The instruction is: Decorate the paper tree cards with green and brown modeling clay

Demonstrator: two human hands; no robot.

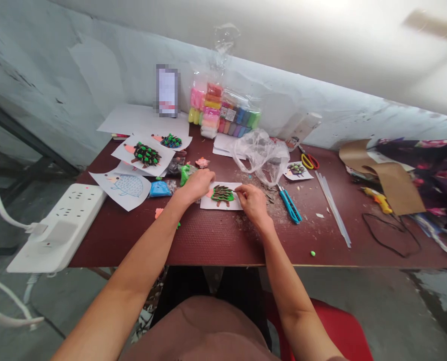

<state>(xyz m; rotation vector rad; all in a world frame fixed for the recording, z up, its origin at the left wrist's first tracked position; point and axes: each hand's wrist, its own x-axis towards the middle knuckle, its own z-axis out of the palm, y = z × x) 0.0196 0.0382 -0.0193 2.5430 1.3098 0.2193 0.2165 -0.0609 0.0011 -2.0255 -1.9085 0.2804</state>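
The hedgehog picture (222, 194) lies on the surface (208, 245) in front of you, between your hands; dark spikes sit on its green body. Your surface is dark red, against a pale wall (106, 55), with a power strip (56, 228) at its left end and blue cutters (290, 204) right of the picture. Your right hand (253, 200) has its grip closed at the picture's right side, fingertips pinched on a small dark piece (237, 190). Your left hand (198, 185) touches the picture's upper left; how open its grip is, you cannot tell.
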